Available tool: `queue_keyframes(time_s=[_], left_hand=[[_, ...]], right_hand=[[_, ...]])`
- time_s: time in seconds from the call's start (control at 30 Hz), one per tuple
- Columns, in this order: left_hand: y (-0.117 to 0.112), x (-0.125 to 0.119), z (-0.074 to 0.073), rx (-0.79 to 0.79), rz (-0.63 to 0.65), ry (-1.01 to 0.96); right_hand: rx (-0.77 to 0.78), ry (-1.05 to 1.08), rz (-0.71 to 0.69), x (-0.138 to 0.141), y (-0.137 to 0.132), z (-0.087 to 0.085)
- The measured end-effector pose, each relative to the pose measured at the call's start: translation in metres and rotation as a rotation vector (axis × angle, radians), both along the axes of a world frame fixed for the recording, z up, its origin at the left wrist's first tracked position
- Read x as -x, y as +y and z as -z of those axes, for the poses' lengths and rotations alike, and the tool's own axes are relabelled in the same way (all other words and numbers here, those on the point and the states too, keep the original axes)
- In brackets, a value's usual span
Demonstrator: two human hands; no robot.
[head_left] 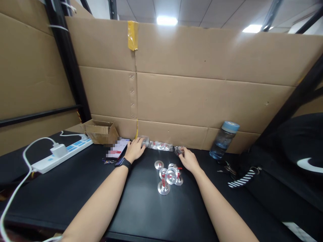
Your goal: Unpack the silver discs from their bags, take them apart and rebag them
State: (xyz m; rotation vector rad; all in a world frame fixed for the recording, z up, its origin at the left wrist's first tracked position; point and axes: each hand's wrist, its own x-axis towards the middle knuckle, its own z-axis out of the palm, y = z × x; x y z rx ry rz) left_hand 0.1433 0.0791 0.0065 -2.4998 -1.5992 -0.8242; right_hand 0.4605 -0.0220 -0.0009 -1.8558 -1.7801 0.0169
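Note:
My left hand (135,150), a dark watch on its wrist, rests at the back of the black table with its fingers bent over a clear plastic container (144,140). To the right, my right hand (189,160) pinches a clear-wrapped packet (178,150) whose contents are mostly hidden. Between the hands, along the cardboard wall, lies a row of clear-wrapped silver pieces (161,146). Nearer to me is a loose cluster of finger cymbals (171,176), silver domed discs with red loops, some overlapping. One more finger cymbal (158,164) lies slightly apart, behind the cluster.
A phone (118,148) and an open cardboard box (100,131) are left of my left hand, with a white power strip (64,158) beyond. On the right stand a blue-capped water bottle (223,141), keys (230,169) and a black bag (285,188). A cardboard wall (176,90) closes the back.

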Motion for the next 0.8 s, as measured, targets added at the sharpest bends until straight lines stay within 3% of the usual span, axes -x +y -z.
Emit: queue_keyframes(time_s=[0.1, 0.17, 0.27, 0.43, 0.6, 0.8], left_hand=[[-0.006, 0.000, -0.008, -0.047, 0.009, -0.061], [-0.012, -0.005, -0.015, -0.064, 0.081, -0.138], [-0.028, -0.021, -0.027, -0.009, 0.308, -0.305], [-0.063, -0.055, -0.037, 0.282, 0.665, -0.585], [-0.078, -0.061, -0.039, 0.527, 0.825, -0.590], [-0.075, -0.055, -0.038, 0.616, 0.922, -0.501]], right_hand=[[-0.057, 0.108, -0.038, -0.003, 0.002, 0.002], [-0.114, 0.216, -0.104, -0.002, 0.000, -0.001], [-0.181, 0.317, -0.202, 0.008, -0.008, -0.015], [-0.172, 0.477, -0.389, 0.037, -0.032, -0.041], [-0.113, 0.644, -0.484, 0.052, -0.047, -0.049], [-0.051, 0.695, -0.496, 0.047, -0.045, -0.047]])
